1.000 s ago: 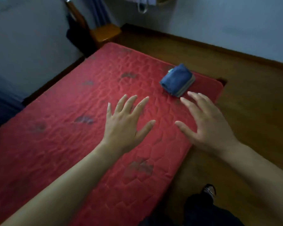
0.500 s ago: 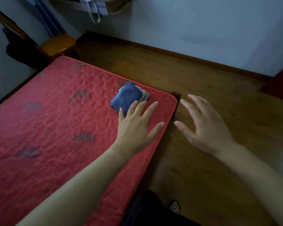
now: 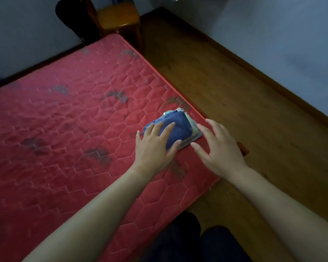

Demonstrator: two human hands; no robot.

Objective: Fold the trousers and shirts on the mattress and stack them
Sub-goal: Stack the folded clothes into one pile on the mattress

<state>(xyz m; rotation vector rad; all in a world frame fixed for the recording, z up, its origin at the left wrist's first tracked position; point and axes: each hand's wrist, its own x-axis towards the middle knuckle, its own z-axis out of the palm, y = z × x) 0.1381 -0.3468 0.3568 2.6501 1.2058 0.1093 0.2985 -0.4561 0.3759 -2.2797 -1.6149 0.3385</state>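
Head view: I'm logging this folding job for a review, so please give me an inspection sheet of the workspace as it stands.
Surface: red quilted mattress, with dark patches.
Job's things: stack of folded clothes, blue piece on top, near the mattress's right edge.
Clutter: nothing seen.
Hands: left hand flat on the stack's blue top, fingers straight; right hand open with spread fingers at the stack's right side, contact unclear.
Cables: nothing seen.
Surroundings: wooden floor, wooden chair past the mattress's far corner, dark item beside it, pale walls.
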